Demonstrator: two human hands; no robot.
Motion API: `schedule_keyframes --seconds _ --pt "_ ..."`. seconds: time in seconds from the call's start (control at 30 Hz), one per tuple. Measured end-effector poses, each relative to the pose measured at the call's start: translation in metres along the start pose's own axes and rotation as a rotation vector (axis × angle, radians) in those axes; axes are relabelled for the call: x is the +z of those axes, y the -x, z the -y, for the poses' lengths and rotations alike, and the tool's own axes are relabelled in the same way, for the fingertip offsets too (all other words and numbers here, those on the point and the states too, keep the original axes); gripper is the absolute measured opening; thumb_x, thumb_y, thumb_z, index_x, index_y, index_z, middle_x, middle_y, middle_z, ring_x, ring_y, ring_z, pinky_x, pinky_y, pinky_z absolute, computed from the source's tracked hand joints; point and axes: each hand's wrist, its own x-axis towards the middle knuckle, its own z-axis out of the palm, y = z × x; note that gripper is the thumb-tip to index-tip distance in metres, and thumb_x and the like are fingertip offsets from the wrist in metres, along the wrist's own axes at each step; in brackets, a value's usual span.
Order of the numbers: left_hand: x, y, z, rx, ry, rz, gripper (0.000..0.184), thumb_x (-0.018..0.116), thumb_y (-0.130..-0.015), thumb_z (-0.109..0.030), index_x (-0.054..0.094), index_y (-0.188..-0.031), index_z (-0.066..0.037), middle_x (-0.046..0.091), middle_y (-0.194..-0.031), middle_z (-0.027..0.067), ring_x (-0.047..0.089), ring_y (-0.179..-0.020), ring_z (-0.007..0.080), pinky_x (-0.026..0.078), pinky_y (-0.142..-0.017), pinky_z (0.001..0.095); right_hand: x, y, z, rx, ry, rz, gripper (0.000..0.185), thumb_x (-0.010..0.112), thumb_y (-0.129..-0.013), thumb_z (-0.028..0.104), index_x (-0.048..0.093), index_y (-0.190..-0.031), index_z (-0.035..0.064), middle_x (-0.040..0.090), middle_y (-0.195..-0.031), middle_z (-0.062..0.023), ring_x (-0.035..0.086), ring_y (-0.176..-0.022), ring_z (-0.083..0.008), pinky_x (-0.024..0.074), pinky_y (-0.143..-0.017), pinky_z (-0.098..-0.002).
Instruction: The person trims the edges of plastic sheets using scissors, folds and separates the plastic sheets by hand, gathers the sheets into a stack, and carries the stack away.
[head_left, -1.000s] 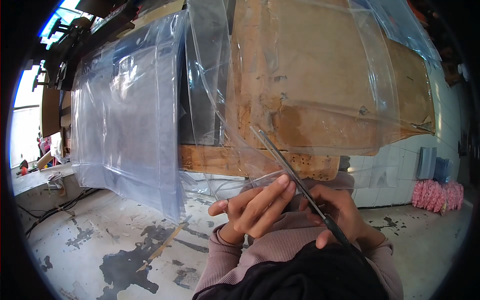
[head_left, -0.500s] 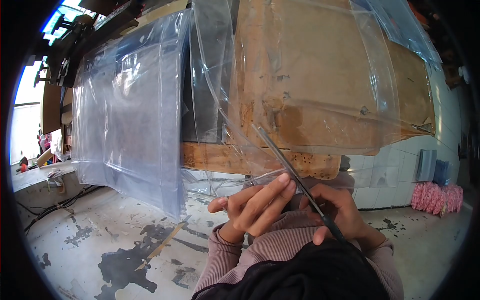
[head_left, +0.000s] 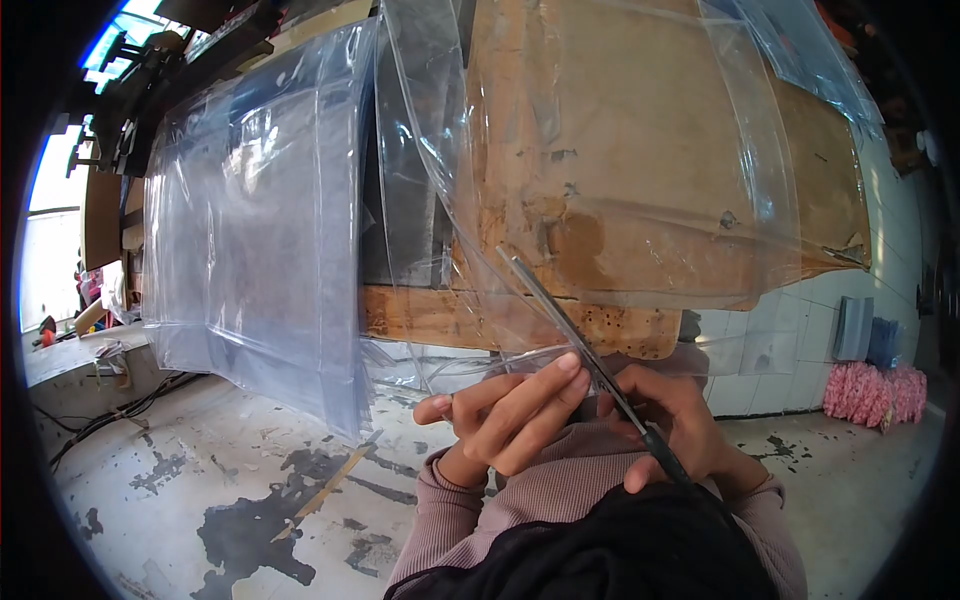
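My right hand (head_left: pixel 690 425) is wrapped round the dark handles of a pair of scissors (head_left: pixel 562 314), whose long metal blades point up and to the left, slightly parted at the tips. Beside the blades, my left hand (head_left: pixel 520 415) pinches the edge of a clear plastic sheet (head_left: pixel 535 356), fingertips almost against the metal. Upward from there the sheet drapes over a brown board (head_left: pixel 640 120). Whether plastic lies between the blades is hard to make out.
A stack of clear plastic sheets (head_left: pixel 265 200) hangs over the table's front on the left. Black cables (head_left: pixel 110 418) run along the wall base. Pink bundles (head_left: pixel 873 395) and folded blue-grey packs (head_left: pixel 853 330) sit at the right. Paint is peeling from the floor (head_left: pixel 250 530).
The scissor blades have parted slightly at the tips. Folds in the clear sheet above have shifted a little. Both hands stay in nearly the same place.
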Motion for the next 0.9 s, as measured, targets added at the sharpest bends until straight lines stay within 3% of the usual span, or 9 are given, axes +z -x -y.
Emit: schedule_keyframes --seconds 0.33,0.47,0.57,0.87,0.9 --pt "0.008 -0.006 -0.003 -0.147 -0.108 -0.056 0.020 0.063 -0.070 -0.020 0.071 -0.088 -0.016 0.068 -0.093 -0.0053 0.051 -0.074 0.0075 0.013 -0.100 0.0339 0.002 0.000 -0.005 -0.055 0.073 -0.029 0.061 0.086 -0.056 0.035 0.054 -0.098 0.0044 0.045 -0.061 0.0027 0.041 -0.055 -0.0045 0.0335 -0.050 -0.0209" --pt "0.006 -0.010 -0.005 -0.128 -0.170 -0.003 0.022 0.060 -0.072 -0.018 0.072 -0.089 -0.012 0.068 -0.095 -0.0027 0.051 -0.075 0.0087 0.012 -0.102 0.0342 0.001 0.000 -0.003 0.055 -0.106 0.035 0.066 0.084 -0.057 0.043 0.053 -0.099 0.0024 0.046 -0.065 0.0011 0.044 -0.058 -0.0050 0.0357 -0.052 -0.0204" --pt "0.003 -0.015 -0.005 -0.068 -0.166 0.038 0.026 0.071 -0.068 -0.013 0.068 -0.092 -0.005 0.067 -0.100 0.0058 0.054 -0.078 0.0144 0.028 -0.082 0.0296 0.001 0.000 -0.006 0.019 -0.163 0.054 0.071 0.081 -0.057 0.050 0.052 -0.099 0.0007 0.047 -0.067 -0.0003 0.046 -0.060 -0.0061 0.0377 -0.054 -0.0206" --pt "-0.001 -0.019 -0.010 -0.076 -0.181 0.085 0.028 0.071 -0.068 -0.015 0.069 -0.095 -0.006 0.067 -0.100 0.0056 0.054 -0.080 0.0128 0.027 -0.080 0.0306 0.010 -0.004 -0.002 -0.062 0.045 -0.008 0.069 0.078 -0.062 0.052 0.049 -0.098 0.0011 0.046 -0.060 -0.0033 0.047 -0.055 -0.0113 0.0398 -0.053 -0.0239" --pt "0.001 -0.018 -0.010 -0.088 -0.187 0.075 0.025 0.066 -0.071 -0.017 0.070 -0.093 -0.008 0.068 -0.098 0.0021 0.052 -0.078 0.0111 0.020 -0.088 0.0320 0.011 -0.005 -0.003 -0.072 0.044 -0.013 0.069 0.078 -0.062 0.052 0.048 -0.098 0.0011 0.045 -0.059 -0.0034 0.047 -0.054 -0.0115 0.0397 -0.053 -0.0240"
